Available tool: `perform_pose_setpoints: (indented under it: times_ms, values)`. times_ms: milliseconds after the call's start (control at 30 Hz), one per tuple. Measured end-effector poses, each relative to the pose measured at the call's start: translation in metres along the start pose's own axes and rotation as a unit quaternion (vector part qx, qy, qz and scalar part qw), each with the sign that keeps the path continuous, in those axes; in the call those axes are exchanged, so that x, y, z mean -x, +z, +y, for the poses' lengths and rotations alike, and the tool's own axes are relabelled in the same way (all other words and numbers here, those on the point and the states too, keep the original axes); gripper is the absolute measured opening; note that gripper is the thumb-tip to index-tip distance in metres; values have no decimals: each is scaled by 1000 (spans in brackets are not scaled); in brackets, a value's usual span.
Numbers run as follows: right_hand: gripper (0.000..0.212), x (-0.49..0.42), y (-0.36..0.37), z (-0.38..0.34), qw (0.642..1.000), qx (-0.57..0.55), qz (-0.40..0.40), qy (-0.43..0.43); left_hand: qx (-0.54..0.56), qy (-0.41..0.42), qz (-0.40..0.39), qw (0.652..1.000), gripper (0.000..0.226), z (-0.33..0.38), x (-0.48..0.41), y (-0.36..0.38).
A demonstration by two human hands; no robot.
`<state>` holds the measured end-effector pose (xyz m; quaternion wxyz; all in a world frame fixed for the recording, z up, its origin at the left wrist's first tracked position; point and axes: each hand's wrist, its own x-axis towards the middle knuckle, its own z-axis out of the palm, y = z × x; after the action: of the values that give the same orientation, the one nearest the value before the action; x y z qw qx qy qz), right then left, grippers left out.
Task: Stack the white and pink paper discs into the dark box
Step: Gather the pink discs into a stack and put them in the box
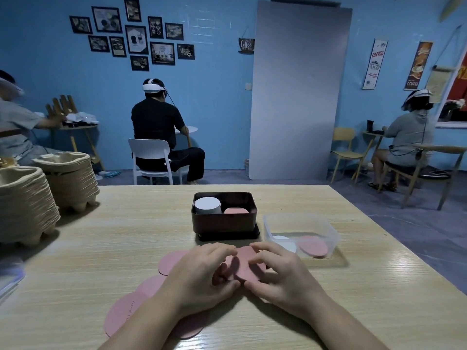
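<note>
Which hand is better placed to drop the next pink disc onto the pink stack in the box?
Probably the right hand: the pink stack fills the right half of the dark box, straight ahead of it. Both hands touch the pink disc; the left hand would cross over.

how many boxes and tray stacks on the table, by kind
dark box: 1
clear plastic tub: 1
pulp tray stacks: 2
total: 4
</note>
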<state>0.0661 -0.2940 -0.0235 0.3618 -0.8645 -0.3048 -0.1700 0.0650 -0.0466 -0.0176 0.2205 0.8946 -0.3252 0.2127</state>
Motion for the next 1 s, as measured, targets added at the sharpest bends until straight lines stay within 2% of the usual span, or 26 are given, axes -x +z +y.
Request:
perform_pose_setpoints:
  times_ms: [167,533,767,1000]
  values:
    - [32,1,-7,4,998,9,49,24,-33,-35,-34,998,55,1,0,0]
    - [29,0,-1,8,999,-8,28,44,-13,-73,-55,996,38,2,-4,-2]
    - [31,0,-2,7,998,28,28,52,-11,-101,2,995,28,2,-3,-4]
    - [34,0,-3,3,997,53,3,51,32,-124,68,989,33,-3,-2,-2]
